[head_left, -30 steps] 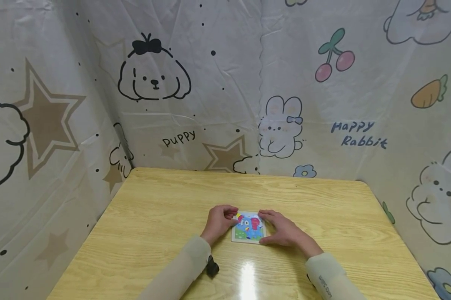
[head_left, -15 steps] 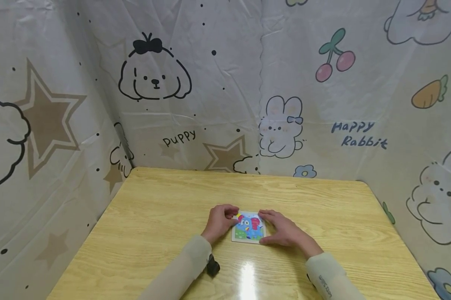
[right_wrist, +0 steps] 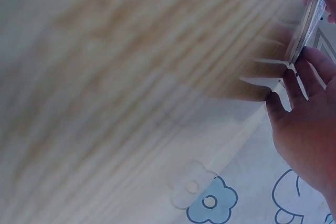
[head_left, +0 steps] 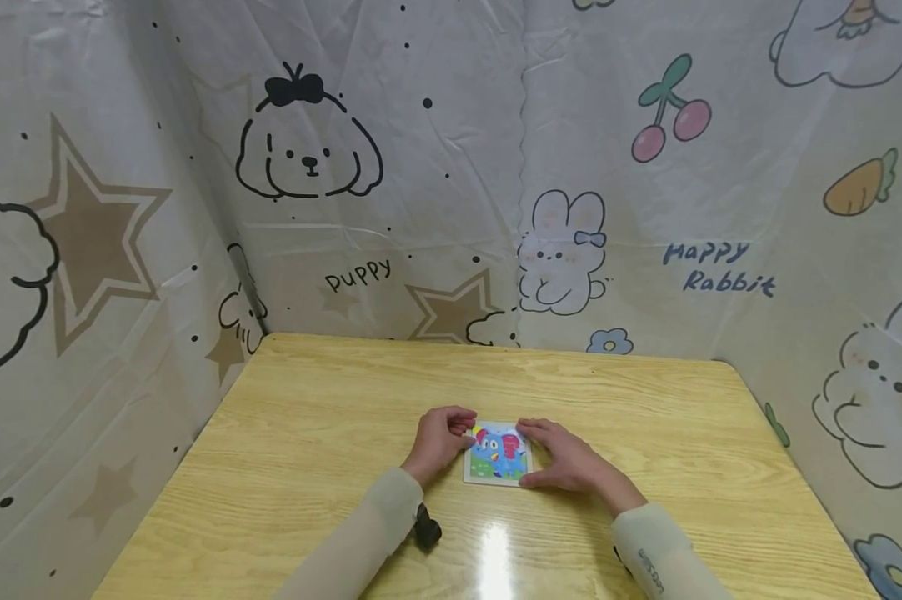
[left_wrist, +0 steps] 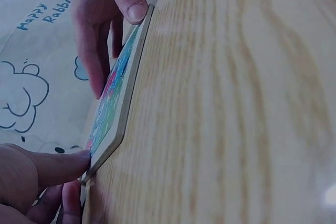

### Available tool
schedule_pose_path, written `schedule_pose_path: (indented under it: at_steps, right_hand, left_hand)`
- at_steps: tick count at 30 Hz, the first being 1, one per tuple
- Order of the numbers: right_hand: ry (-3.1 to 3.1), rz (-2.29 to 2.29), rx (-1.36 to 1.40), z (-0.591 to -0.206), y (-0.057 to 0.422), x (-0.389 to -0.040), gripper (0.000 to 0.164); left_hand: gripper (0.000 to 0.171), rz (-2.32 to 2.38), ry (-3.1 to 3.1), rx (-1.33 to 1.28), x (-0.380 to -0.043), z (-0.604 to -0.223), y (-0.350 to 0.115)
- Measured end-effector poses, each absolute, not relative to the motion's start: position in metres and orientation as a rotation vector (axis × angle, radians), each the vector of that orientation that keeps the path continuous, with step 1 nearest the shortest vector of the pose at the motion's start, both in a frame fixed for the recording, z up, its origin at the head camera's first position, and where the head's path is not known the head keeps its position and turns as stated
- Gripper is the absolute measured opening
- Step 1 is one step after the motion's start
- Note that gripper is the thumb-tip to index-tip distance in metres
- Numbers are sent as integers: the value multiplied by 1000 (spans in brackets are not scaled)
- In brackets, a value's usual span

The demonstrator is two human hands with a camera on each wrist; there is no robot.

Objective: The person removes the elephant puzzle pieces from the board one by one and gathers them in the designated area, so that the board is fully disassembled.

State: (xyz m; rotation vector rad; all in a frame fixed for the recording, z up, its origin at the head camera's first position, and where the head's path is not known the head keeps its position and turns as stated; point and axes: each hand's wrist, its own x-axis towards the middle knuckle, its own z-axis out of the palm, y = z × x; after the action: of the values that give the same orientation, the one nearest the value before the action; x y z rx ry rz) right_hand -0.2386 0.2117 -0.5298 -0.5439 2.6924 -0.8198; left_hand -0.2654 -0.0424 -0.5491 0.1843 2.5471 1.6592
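A small square jigsaw puzzle (head_left: 498, 455) in a pale frame lies flat on the table. Its picture is a blue elephant with a pink ear over green ground. At its left side my left hand (head_left: 434, 443) holds the edge, thumb (left_wrist: 65, 167) on the frame's corner and fingers bent beside it. Opposite, my right hand (head_left: 567, 461) spans the right edge, with the thumb at the near corner and fingers at the far corner. In the right wrist view the puzzle (right_wrist: 310, 19) shows only as a thin edge, and the right fingers (right_wrist: 294, 85) touch down next to it.
The wood-grain table (head_left: 331, 400) has a light reflection near its front. A patterned curtain (head_left: 451, 167) with puppies and rabbits hangs behind and at both sides. A small black object (head_left: 425, 528) sits at the left sleeve cuff.
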Motion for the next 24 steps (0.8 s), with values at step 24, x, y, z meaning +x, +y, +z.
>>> schedule_pose_path:
  at_steps: [24]
  right_hand:
    - [2697, -810, -550, -533, 212, -240, 89]
  left_hand:
    - [32, 1529, 2610, 403, -265, -550, -47]
